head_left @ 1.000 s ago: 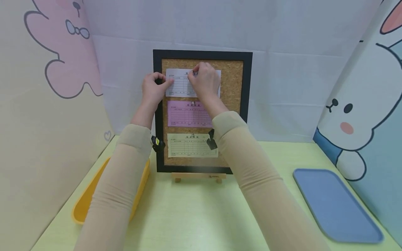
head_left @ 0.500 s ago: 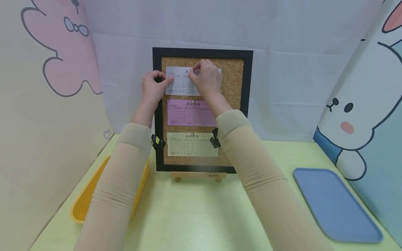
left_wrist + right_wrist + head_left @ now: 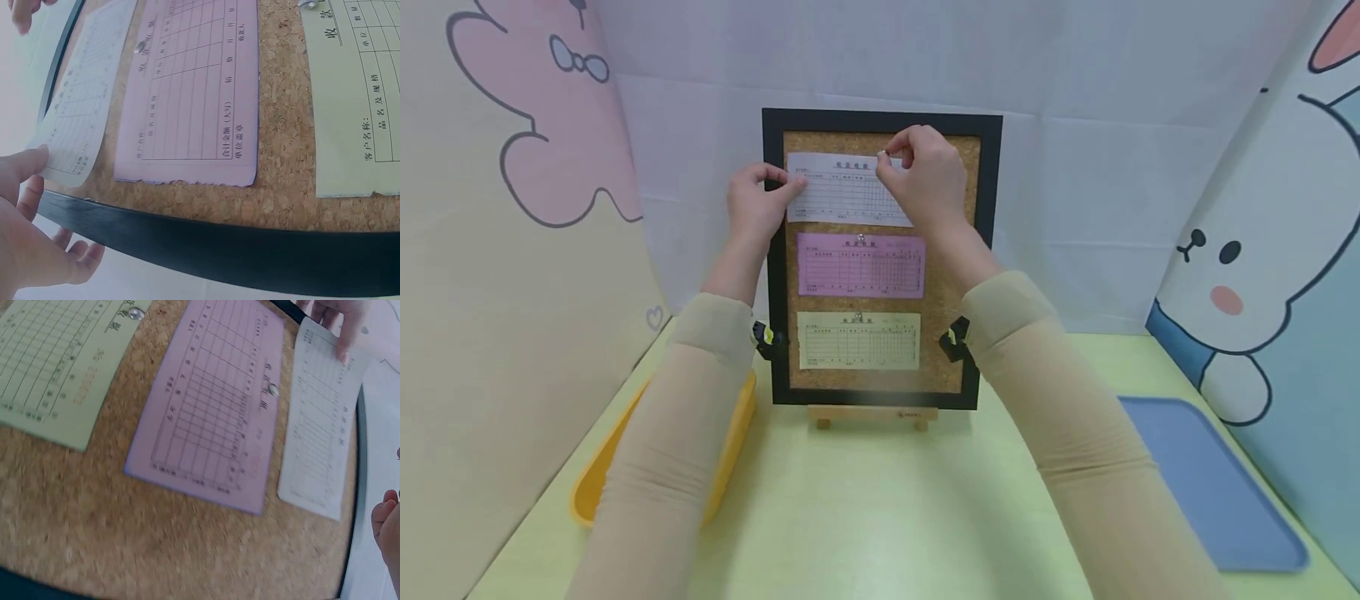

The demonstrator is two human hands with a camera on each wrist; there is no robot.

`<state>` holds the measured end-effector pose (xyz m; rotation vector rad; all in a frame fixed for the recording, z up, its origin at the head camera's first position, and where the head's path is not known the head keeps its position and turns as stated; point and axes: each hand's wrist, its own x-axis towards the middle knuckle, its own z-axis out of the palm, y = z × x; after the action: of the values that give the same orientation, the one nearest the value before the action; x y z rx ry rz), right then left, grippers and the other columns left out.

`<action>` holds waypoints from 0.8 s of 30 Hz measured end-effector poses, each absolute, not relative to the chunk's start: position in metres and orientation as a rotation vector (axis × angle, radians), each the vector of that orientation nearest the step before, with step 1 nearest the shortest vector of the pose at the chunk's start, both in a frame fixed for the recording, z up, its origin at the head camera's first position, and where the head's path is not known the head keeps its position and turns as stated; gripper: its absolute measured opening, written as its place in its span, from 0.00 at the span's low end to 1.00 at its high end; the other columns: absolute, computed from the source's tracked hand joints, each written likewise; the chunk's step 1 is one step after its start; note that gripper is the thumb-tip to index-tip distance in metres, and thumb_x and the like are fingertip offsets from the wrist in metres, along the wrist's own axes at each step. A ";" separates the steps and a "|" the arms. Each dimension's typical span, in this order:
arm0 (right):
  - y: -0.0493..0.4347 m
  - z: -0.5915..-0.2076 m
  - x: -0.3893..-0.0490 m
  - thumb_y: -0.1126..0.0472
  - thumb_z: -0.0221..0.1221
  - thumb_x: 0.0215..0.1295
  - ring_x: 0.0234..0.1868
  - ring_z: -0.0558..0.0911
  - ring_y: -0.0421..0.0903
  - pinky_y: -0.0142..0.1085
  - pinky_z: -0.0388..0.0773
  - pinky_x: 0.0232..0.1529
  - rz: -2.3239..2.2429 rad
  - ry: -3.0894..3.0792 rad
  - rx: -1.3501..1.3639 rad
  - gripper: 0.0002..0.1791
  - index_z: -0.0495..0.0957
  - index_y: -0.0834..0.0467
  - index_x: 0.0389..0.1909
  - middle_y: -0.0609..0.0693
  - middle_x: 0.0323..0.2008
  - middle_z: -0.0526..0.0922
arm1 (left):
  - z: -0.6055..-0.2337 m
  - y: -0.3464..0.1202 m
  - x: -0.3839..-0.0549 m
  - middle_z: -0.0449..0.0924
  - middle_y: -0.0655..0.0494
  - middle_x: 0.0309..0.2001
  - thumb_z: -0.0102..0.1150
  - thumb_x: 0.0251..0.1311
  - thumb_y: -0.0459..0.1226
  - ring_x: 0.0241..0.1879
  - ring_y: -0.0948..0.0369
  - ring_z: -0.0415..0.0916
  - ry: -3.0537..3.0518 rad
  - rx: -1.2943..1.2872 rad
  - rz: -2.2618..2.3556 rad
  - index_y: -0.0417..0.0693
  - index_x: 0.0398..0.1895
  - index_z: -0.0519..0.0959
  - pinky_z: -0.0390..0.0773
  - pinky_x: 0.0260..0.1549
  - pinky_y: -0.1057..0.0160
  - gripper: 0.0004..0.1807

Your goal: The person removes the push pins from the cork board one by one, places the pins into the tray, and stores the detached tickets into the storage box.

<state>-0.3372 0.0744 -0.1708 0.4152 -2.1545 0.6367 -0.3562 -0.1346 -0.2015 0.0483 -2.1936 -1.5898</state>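
A white receipt (image 3: pixel 835 196) is at the top of the framed cork board (image 3: pixel 951 333), its left edge pinched by my left hand (image 3: pixel 756 200). In the left wrist view that hand's thumb (image 3: pixel 28 162) lies on the paper, with other fingers behind the board's edge. My right hand (image 3: pixel 928 179) is in front of the receipt's upper right part, thumb and forefinger together on a small push pin (image 3: pixel 883 153), mostly hidden by the fingertips. Below, a pink receipt (image 3: pixel 861 267) and a yellow-green receipt (image 3: pixel 859 342) each have a clear push pin at top centre.
The board stands on a small wooden easel (image 3: pixel 872 413) on the pale green table (image 3: pixel 865 500). A yellow tray (image 3: pixel 598 483) is at the left, partly behind the left sleeve. On the right lies a blue tray (image 3: pixel 1217 492), partly covered by the right sleeve.
My right hand has moved right and slightly up from the white receipt's top centre, with the pin in its fingertips. The left hand and the receipt have shifted slightly left.
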 end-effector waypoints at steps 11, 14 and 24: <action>0.118 -0.159 -0.305 0.61 0.58 0.61 0.28 0.67 0.44 0.30 0.61 0.34 0.750 -1.947 0.544 0.09 0.79 0.65 0.33 0.54 0.24 0.72 | -0.195 -0.148 -0.337 0.64 0.59 0.66 0.65 0.55 0.48 0.68 0.62 0.52 -2.165 0.069 -1.627 0.53 0.29 0.73 0.52 0.67 0.57 0.13; 0.131 -0.158 -0.296 0.62 0.58 0.60 0.26 0.66 0.44 0.29 0.60 0.32 0.748 -1.937 0.543 0.09 0.79 0.66 0.32 0.55 0.23 0.72 | -0.191 -0.152 -0.329 0.68 0.58 0.63 0.66 0.54 0.48 0.67 0.63 0.54 -2.148 0.065 -1.626 0.53 0.28 0.73 0.55 0.65 0.56 0.13; 0.181 -0.155 -0.260 0.64 0.61 0.58 0.24 0.66 0.40 0.24 0.59 0.30 0.670 -1.887 0.582 0.09 0.79 0.68 0.30 0.58 0.21 0.75 | -0.180 -0.155 -0.299 0.74 0.62 0.40 0.66 0.53 0.50 0.49 0.64 0.64 -2.144 -0.046 -1.484 0.53 0.29 0.76 0.66 0.47 0.63 0.13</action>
<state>-0.2601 0.1806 -0.1554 0.5817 -1.8866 0.6696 -0.2991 -0.1548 -0.1798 -0.0456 -2.1441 -1.4840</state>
